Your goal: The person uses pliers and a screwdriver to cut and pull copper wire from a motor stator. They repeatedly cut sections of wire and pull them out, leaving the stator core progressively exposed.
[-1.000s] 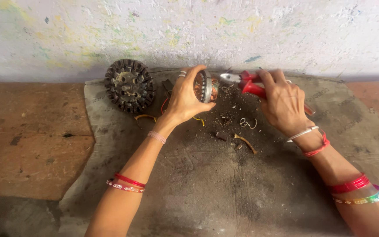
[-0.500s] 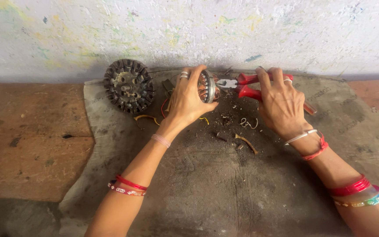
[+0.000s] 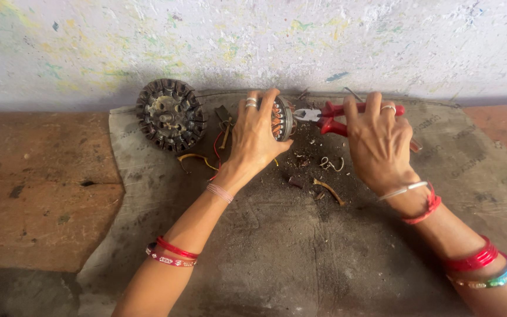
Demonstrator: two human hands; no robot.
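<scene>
where the paint-flecked wall (image 3: 253,41) meets the floor, a grey, dirty mat (image 3: 300,246) lies spread out, with reddish floor slabs (image 3: 36,188) to its left. on the mat's far left corner sits a round, dark stator (image 3: 170,115) with slotted teeth, lying flat and well apart from both hands. the left hand (image 3: 256,136) is closed around a smaller wound coil part (image 3: 281,117), holding it on edge near the wall, copper windings showing between thumb and fingers. the right hand (image 3: 379,141) grips the red handles of a pair of pliers (image 3: 330,116), whose metal nose points left and touches or nearly touches the coil part. red and yellow wires (image 3: 206,158) trail on the mat beside the left wrist. between the two hands lie small bits: a bent metal clip (image 3: 331,164), a curved yellowish sleeve piece (image 3: 330,191) and dark crumbs.
</scene>
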